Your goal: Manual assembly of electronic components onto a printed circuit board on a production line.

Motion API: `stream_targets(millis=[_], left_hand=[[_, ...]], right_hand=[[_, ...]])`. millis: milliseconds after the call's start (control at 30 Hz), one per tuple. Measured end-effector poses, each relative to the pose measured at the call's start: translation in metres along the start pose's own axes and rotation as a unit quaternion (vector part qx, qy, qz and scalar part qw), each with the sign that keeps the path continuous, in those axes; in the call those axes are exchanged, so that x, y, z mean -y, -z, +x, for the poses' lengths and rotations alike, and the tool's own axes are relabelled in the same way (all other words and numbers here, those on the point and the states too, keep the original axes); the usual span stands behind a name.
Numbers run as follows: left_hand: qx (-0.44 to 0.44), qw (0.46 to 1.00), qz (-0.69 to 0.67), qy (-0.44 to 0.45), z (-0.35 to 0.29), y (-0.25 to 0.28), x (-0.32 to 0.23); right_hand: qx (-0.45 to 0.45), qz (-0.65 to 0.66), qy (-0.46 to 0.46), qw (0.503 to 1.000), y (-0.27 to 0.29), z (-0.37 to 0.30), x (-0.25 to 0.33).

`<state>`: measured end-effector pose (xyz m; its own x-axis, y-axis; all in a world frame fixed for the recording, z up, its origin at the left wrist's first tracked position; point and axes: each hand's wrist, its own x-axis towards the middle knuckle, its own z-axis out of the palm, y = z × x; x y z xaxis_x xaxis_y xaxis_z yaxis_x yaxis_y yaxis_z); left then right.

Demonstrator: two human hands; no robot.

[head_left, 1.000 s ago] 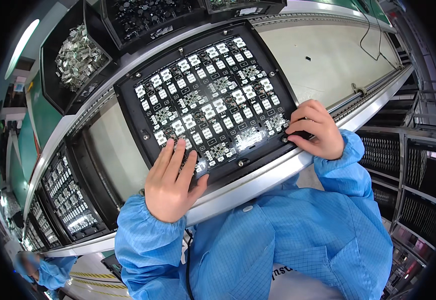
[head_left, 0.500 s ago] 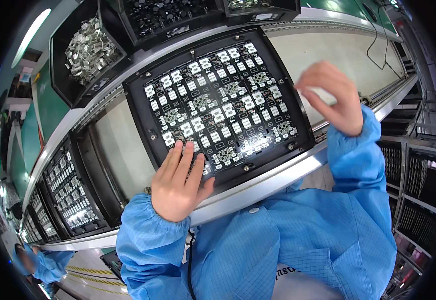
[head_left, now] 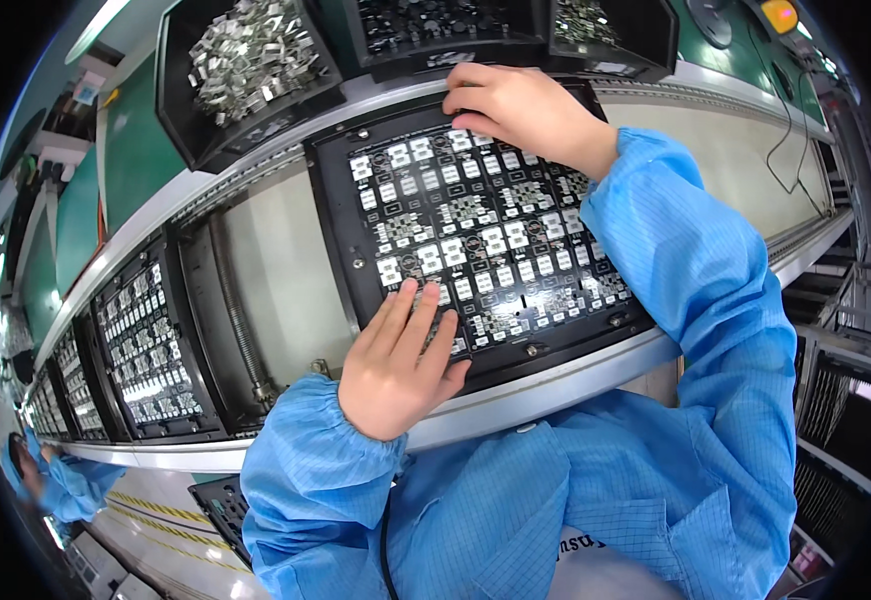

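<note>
In front of me a black circuit board panel (head_left: 486, 228), covered with silvery-white rectangular parts, sits in a black frame (head_left: 338, 235) on a rail line. My left hand (head_left: 396, 365) lies flat over its near left corner, fingers stretched out and slightly spread. My right hand (head_left: 531, 112) reaches across to the panel's far edge, with bent fingers drawn together. Its fingertips come down by the frame's far rim, close to a bin of dark parts. Whatever they may hold is hidden. The right sleeve covers part of the panel's right side.
Along the far side stand black bins: one of silvery metal pieces (head_left: 256, 60), one of small dark round parts (head_left: 436, 30) and one of small shiny parts (head_left: 586, 22). More framed panels (head_left: 146, 340) sit on the line at left. Another person (head_left: 66, 480) is at far left.
My right hand has moved left and away from me, from the panel's right side to its far edge. The left hand stays on the near corner. The whole view has shifted.
</note>
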<state>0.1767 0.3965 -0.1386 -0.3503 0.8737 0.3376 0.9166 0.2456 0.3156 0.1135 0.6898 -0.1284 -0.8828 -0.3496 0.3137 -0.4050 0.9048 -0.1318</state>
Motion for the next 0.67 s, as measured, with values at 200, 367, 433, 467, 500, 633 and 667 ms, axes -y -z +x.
stream_targets(millis=[200, 367, 433, 467, 500, 633, 667], left_hand=[[0.001, 1.000, 0.009, 0.003, -0.002, -0.002, 0.000], [0.006, 1.000, 0.009, 0.003, -0.001, 0.000, 0.001], [0.005, 1.000, 0.003, 0.012, 0.001, 0.002, -0.001], [0.003, 1.000, -0.003, 0.020, 0.002, 0.004, -0.002], [0.004, 1.000, -0.003, 0.020, 0.002, 0.004, -0.003], [0.023, 0.999, -0.013, 0.026, 0.003, 0.006, -0.003], [0.031, 0.999, -0.010, 0.026, 0.004, 0.006, -0.003]], right_hand=[[-0.063, -0.049, 0.021, 0.997, -0.014, 0.011, 0.000], [-0.055, -0.038, 0.006, 0.998, -0.013, 0.010, -0.001], [-0.061, -0.038, 0.008, 0.997, -0.013, 0.011, -0.002], [-0.053, -0.039, 0.010, 0.998, -0.012, 0.012, -0.002], [-0.045, -0.040, 0.011, 0.998, -0.011, 0.013, -0.001], [-0.048, -0.035, 0.008, 0.998, -0.010, 0.009, -0.002], [-0.047, -0.030, 0.007, 0.998, -0.010, 0.009, -0.002]])
